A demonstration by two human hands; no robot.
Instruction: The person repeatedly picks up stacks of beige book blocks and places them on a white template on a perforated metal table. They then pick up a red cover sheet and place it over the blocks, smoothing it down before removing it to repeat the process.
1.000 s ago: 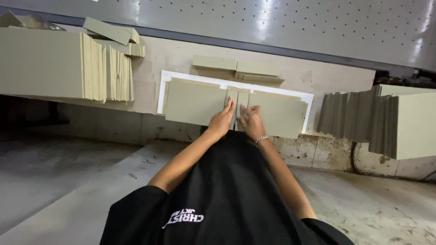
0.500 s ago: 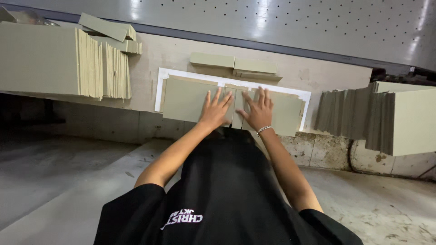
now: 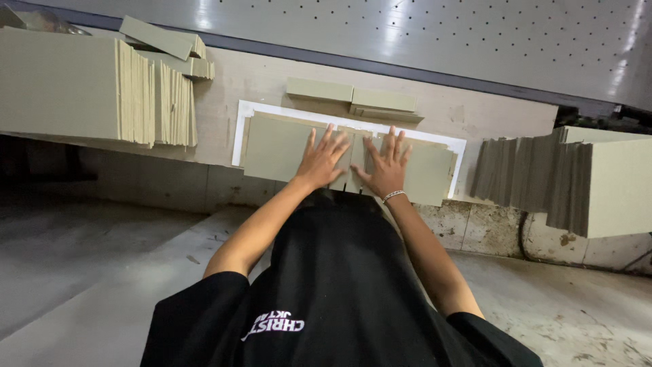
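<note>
I see both hands lying flat on grey-green boards on the worktable (image 3: 258,75). The left hand (image 3: 319,162) is open, with fingers spread, and presses on the left board (image 3: 275,146). The right hand (image 3: 387,166) is also open and flat, on the inner edge of the right board (image 3: 428,173). Neither hand grasps anything; they only press from above. Between them lie narrow strips (image 3: 353,163), partly hidden under the fingers, so I cannot tell how many there are.

All these pieces rest on a white sheet (image 3: 239,132), whose border shows around them. In my judgement, to do this well the palms should stay flat and push evenly, so that the edges meet the strips without a gap and nothing slides (the wrists are low, which helps).

The boards lie with their long axis along the table's front edge, side by side in one row; the strips run across it, pointing away from the person.

A tall stack of boards (image 3: 75,85) stands at the left, another stack (image 3: 577,180) at the right, and some spare strips (image 3: 350,98) just behind.
</note>
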